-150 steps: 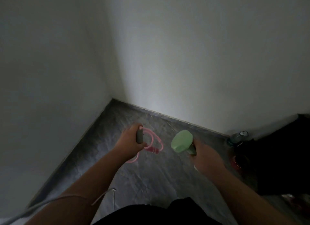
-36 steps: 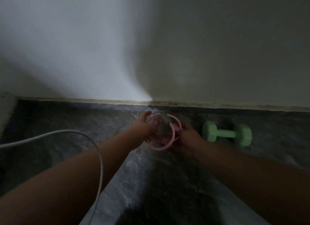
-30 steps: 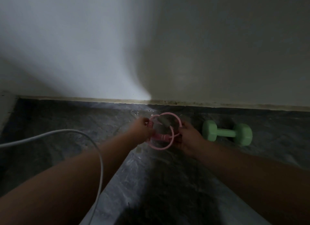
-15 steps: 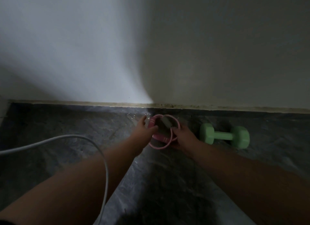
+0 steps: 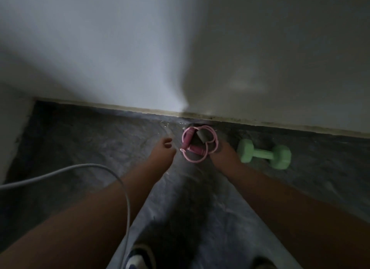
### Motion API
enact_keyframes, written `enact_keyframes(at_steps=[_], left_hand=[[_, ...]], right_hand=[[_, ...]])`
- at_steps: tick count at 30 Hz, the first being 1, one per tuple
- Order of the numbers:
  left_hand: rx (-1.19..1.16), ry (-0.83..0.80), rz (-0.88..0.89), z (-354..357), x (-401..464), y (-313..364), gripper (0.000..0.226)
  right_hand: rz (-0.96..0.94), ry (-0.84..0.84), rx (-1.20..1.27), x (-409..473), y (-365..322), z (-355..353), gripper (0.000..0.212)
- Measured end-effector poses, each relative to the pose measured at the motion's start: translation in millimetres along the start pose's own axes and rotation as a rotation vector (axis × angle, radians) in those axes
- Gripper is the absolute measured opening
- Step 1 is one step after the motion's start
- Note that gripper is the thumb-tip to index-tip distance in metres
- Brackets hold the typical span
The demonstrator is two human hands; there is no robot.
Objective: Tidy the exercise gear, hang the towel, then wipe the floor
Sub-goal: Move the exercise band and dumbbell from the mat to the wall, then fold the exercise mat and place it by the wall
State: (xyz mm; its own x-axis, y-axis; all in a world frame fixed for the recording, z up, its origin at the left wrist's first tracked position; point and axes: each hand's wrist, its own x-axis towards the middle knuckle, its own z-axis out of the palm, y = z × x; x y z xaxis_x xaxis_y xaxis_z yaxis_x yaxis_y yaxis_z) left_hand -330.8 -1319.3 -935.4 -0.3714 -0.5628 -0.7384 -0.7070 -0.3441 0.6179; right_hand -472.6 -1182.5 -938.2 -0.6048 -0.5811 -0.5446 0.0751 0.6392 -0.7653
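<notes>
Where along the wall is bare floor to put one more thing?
Bare floor lies left of the jump rope, up to the corner. Between rope and green dumbbell it is crowded; the right hand fills that gap. Right of the dumbbell is bare too.

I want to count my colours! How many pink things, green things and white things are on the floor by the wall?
Pink: 1, the coiled skipping rope
Green: 1, the dumbbell
White: 1, the cable, though it may hang above the floor rather than lie on it
Total: 3
</notes>
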Motion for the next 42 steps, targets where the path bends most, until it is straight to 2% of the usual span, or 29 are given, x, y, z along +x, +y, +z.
enact_keyframes(at_steps=[1, 4, 7, 10, 13, 15, 18, 23, 28, 33, 35, 38, 42], left_hand=[[-0.017, 0.000, -0.020, -9, -18, 1, 0.047], [0.004, -0.006, -0.044, -38, -81, 16, 0.043], [0.076, 0.021, -0.028, -64, -159, 46, 0.038], [0.278, 0.100, 0.056, -95, -255, 89, 0.043], [0.471, 0.159, 0.092, -131, -367, 133, 0.050], [0.503, 0.220, 0.089, -154, -445, 160, 0.051], [0.496, 0.320, 0.114, -177, -556, 192, 0.052], [0.573, 0.480, 0.131, -186, -709, 206, 0.056], [0.675, 0.699, 0.169, -169, -835, 186, 0.059], [0.741, 0.878, 0.171, -135, -939, 141, 0.064], [0.729, 0.913, 0.132, -111, -986, 110, 0.065], [0.654, 0.946, 0.061, -67, -1059, 57, 0.064], [0.570, 1.033, -0.054, -13, -1150, 1, 0.064]], right_hand=[[0.003, -0.007, -0.025, -22, -20, -7, 0.014], [0.019, -0.053, -0.090, -89, -75, -31, 0.038], [0.032, -0.098, -0.168, -153, -135, -59, 0.029], [0.013, -0.135, -0.277, -219, -200, -90, 0.034], [-0.019, -0.201, -0.381, -297, -271, -121, 0.049], [-0.093, -0.274, -0.435, -349, -321, -141, 0.056], [-0.240, -0.367, -0.521, -427, -392, -169, 0.055], [-0.598, -0.447, -0.730, -528, -461, -198, 0.054], [-0.875, -0.471, -0.753, -621, -480, -207, 0.060], [-1.108, -0.479, -0.743, -718, -450, -210, 0.063], [-1.207, -0.473, -0.752, -759, -426, -214, 0.064], [-1.251, -0.496, -0.774, -830, -394, -229, 0.063], [-1.352, -0.592, -0.779, -917, -360, -246, 0.061]])
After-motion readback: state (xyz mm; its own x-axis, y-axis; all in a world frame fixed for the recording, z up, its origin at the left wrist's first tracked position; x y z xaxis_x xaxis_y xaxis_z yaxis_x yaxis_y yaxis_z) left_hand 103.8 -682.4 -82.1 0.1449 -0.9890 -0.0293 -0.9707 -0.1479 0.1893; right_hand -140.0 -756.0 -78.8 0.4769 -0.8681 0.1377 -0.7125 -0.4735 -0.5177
